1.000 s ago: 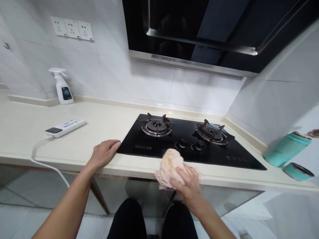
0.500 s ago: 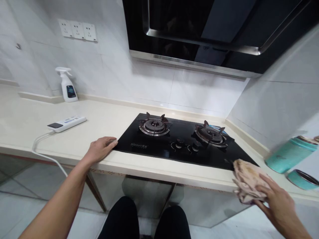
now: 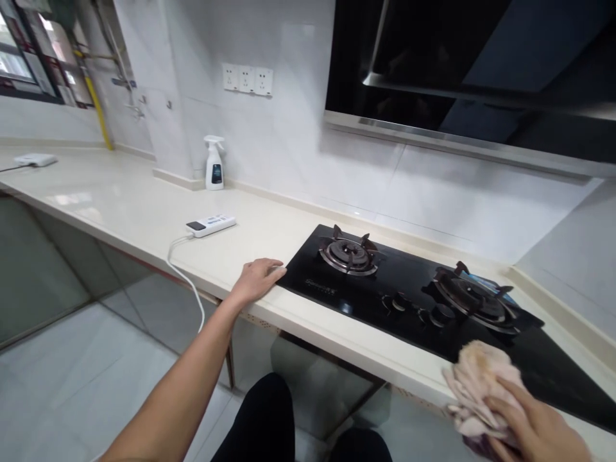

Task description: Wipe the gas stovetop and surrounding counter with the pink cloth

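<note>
A crumpled, stained pale pink cloth [image 3: 484,378] is gripped in my right hand [image 3: 539,423], fingers closed round it. The cloth lies over the front edge of the black glass gas hob [image 3: 359,324], in front of the right burner [image 3: 474,298]. My left hand [image 3: 257,280] lies on the counter with fingers extended, its fingertips by the hob's front left corner. Two control knobs [image 3: 400,300] sit between the left burner [image 3: 350,255] and the right one.
A white power strip [image 3: 212,225] with a cable lies left of my left hand. Behind it stands a white spray bottle [image 3: 214,163]. The dark range hood [image 3: 462,83] overhangs the hob. Another white device [image 3: 36,160] lies on the far left counter [image 3: 120,192].
The view has swung left, bringing in the window and yellow pipe. My right hand has slid the cloth leftward from the hob's front right corner along its front edge. My left hand stays put.
</note>
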Demonstrator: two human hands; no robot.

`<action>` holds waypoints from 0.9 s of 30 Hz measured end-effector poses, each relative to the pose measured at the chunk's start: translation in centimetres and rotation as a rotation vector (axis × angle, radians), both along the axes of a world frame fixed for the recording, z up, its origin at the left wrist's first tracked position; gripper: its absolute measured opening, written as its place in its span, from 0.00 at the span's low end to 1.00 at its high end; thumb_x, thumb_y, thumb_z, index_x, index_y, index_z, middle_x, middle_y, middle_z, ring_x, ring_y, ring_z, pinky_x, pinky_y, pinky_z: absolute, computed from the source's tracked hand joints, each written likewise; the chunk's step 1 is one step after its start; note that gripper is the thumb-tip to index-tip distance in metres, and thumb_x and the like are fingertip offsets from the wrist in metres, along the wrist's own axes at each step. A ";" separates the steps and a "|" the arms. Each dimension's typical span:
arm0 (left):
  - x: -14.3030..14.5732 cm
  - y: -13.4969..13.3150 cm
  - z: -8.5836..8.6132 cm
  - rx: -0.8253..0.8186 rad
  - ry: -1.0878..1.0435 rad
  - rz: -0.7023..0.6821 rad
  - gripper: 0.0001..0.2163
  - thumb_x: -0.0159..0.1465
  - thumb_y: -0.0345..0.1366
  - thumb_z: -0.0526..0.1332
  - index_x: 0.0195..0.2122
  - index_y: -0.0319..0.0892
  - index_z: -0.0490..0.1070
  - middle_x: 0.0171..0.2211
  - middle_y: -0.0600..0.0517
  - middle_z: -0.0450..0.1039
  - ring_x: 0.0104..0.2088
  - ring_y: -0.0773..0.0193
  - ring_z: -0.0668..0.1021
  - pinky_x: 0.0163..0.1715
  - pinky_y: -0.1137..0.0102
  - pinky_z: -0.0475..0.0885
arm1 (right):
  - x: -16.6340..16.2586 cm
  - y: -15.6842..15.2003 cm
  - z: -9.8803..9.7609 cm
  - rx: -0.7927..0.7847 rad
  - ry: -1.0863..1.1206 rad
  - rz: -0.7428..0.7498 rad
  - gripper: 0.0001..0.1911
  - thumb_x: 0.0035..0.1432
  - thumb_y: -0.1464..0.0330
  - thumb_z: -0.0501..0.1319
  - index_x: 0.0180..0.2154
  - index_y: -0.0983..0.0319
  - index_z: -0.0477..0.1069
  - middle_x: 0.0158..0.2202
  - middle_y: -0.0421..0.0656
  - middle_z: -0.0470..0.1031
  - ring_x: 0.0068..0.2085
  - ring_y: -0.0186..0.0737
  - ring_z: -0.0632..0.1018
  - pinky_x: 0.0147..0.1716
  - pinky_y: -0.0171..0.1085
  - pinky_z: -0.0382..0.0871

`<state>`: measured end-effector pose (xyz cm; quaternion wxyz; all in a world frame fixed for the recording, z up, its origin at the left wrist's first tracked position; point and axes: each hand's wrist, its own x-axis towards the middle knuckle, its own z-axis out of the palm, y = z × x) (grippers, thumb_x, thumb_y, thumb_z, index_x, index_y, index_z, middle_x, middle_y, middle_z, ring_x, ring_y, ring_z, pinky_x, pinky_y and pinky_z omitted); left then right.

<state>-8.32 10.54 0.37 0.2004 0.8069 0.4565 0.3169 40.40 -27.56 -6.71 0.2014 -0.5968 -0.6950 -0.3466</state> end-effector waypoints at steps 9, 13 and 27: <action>-0.6 -6.2 -0.7 0.224 -0.385 -0.043 0.16 0.72 0.45 0.54 0.53 0.43 0.74 0.58 0.42 0.71 0.60 0.55 0.74 0.61 0.59 0.71 | -24.8 16.2 3.6 -0.139 -0.068 0.070 0.26 0.45 0.68 0.75 0.48 0.52 0.75 0.58 0.50 0.73 0.45 0.55 0.72 0.38 0.46 0.65; -1.9 -11.9 -4.7 0.365 -0.580 0.099 0.13 0.71 0.40 0.58 0.54 0.47 0.73 0.58 0.43 0.68 0.61 0.54 0.72 0.63 0.55 0.70 | -33.0 21.8 4.4 -0.129 -0.035 0.151 0.18 0.57 0.64 0.71 0.49 0.51 0.75 0.60 0.48 0.72 0.43 0.50 0.72 0.38 0.45 0.62; -2.7 -13.6 -5.9 -0.455 -1.364 0.318 0.40 0.63 0.54 0.67 0.71 0.58 0.48 0.68 0.44 0.59 0.61 0.54 0.75 0.53 0.63 0.77 | -40.6 23.6 6.3 -0.384 0.288 0.478 0.30 0.64 0.75 0.58 0.66 0.55 0.63 0.70 0.48 0.64 0.66 0.60 0.65 0.58 0.59 0.68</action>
